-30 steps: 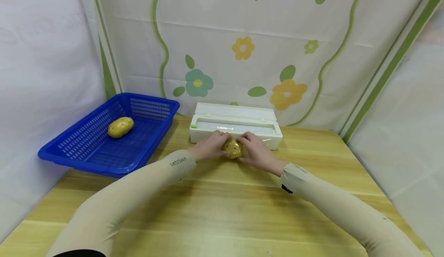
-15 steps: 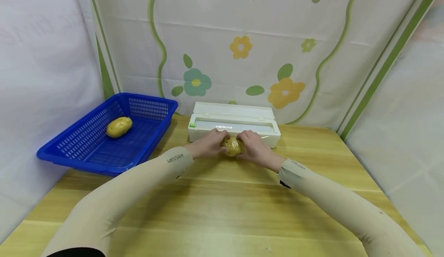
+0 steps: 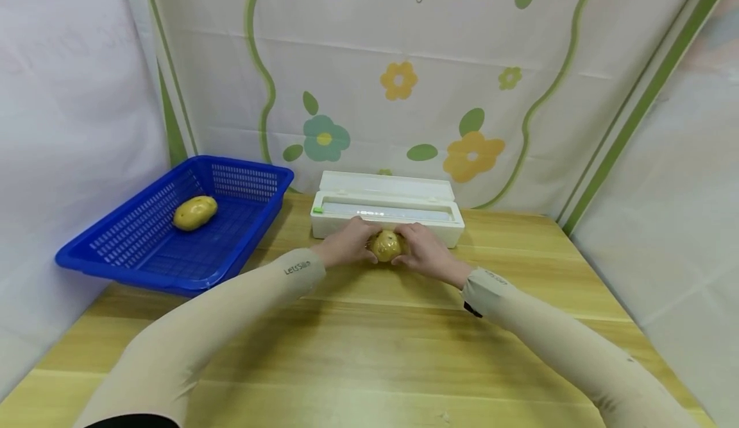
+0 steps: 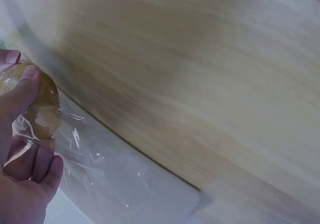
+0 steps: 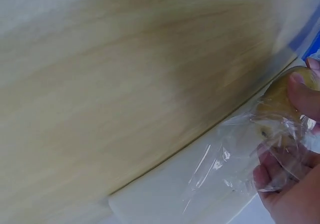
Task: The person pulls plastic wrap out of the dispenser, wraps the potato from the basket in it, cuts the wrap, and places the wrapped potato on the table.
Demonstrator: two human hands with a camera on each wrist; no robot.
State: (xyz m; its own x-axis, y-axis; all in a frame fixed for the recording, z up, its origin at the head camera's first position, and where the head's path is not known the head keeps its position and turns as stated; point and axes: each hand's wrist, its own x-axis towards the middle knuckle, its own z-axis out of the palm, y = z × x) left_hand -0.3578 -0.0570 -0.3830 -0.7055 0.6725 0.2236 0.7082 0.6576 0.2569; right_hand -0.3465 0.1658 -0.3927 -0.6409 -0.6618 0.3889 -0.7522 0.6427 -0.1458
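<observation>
Turned slightly since the earlier frame, the wrapped potato [image 3: 387, 248] is pinched from opposite sides by the thumbs and fingers of both hands, left [image 3: 349, 243] and right [image 3: 426, 249], just before the smooth white box [image 3: 326, 226]; whether it is lifted off the tabletop [image 3: 369, 351] cannot be told. Crinkled, glossy clear film [image 5: 215, 159] is trailed over the box's front. Firm, moderate weight is to be expected, with slippery skin under thin, easily torn film; the rounded ends are best gripped.

1 potato [image 3: 195, 213] lies in the basket [image 3: 190, 253] left of the box [image 3: 327, 226], the other potato [image 3: 387, 246] before that box.
</observation>
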